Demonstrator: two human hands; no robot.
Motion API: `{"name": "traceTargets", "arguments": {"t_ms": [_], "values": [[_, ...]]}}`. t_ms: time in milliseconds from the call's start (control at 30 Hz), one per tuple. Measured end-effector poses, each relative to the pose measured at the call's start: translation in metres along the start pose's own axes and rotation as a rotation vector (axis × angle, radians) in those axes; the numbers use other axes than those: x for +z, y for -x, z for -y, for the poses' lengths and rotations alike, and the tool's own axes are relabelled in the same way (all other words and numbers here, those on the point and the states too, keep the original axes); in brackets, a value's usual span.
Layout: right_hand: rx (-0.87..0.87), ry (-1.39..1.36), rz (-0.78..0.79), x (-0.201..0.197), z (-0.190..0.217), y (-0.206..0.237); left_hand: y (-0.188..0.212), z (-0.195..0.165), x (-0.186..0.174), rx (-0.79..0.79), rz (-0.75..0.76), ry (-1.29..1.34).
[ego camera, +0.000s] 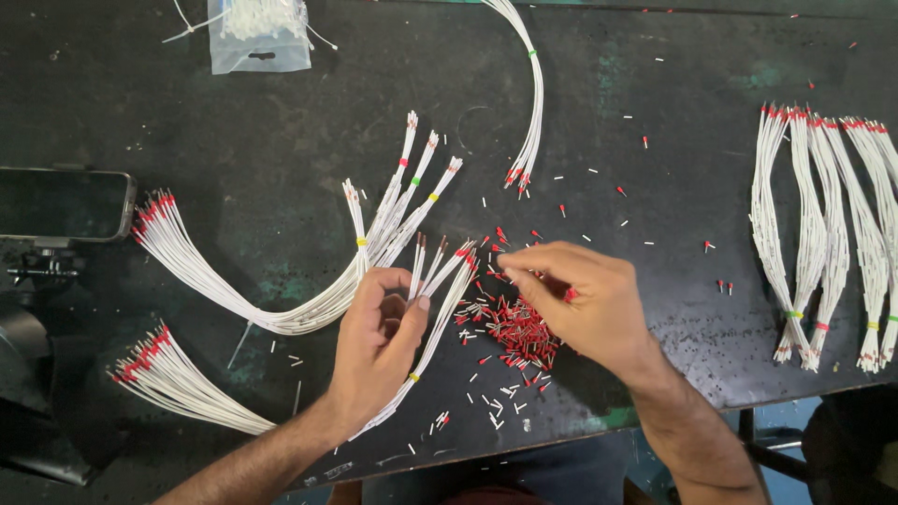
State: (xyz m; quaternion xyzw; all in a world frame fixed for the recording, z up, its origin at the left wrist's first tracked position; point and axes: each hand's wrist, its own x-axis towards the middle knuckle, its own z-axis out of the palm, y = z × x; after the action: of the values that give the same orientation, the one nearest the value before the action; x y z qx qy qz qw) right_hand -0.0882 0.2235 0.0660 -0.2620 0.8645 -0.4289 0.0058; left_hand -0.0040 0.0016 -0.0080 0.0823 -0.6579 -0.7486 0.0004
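Holding a slim bundle of thin white insulated wires (432, 323) in our left hand (374, 351), we curl the fingers around its middle while the thumb presses the strands together. The bundle's red-tipped ends fan out just above the hand, and a small yellow tie binds it lower down. Our right hand (585, 304) hovers just beside those ends, thumb and forefinger pinched on what looks like one tiny red ferrule, though it is too small to be sure. Directly below that hand lies a loose heap of small red ferrules (514, 329) on the dark worn worktable (673, 84), with short white offcuts scattered around it.

These wires look light and springy, likely to splay when loosened, so a grip near the tips seems best. The ferrules look tiny and easy to drop.

Further left, larger fanned bundles of white wires (224, 281) spread across the table. At far right, finished tied bundles (823, 234) lie side by side. A clear plastic bag (259, 33) sits at top left, and a dark phone (64, 204) rests at the left edge.
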Motion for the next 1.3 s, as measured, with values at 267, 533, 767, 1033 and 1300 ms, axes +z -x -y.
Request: {"name": "traceTargets", "arguments": {"t_ms": [267, 533, 767, 1033, 1300], "values": [[0.005, -0.189, -0.214, 0.009, -0.005, 0.004, 0.001, -0.003, 0.003, 0.035, 0.019, -0.099], [0.062, -0.41, -0.141, 0.017, -0.013, 0.006, 0.001, -0.007, 0.003, -0.023, 0.053, -0.133], [0.036, -0.417, -0.154, 0.018, -0.007, 0.007, 0.001, -0.007, 0.004, 0.005, 0.068, -0.111], [0.046, -0.321, -0.154, 0.019, -0.004, 0.011, 0.0, -0.007, 0.004, 0.05, 0.094, -0.117], [0.146, -0.363, -0.104, 0.018, -0.008, 0.011, 0.001, -0.01, 0.004, 0.072, 0.108, -0.109]]}}
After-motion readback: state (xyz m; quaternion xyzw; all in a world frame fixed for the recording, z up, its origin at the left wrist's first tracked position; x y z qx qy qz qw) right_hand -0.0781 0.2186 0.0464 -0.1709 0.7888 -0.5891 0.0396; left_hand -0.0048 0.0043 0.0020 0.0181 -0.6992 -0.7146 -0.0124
